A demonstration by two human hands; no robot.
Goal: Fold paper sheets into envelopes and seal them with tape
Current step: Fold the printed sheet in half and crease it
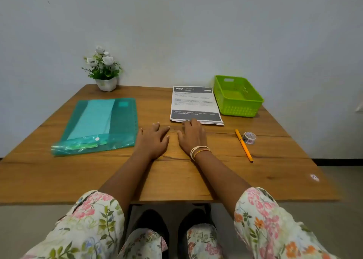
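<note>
The left hand (154,141) and right hand (193,136) lie flat, fingers straight, on the wooden surface (59,180). The right fingertips touch the paper sheets (194,105); the tape roll (249,137) lies beside a pen (244,146).

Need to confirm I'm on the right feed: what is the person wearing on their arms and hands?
Both sleeves are white cloth with a pink, orange and green floral print, ending near the elbows. The forearms are bare. The right wrist carries several thin bangles, white and yellow-orange. The left hand and right hand wear no gloves.
</note>
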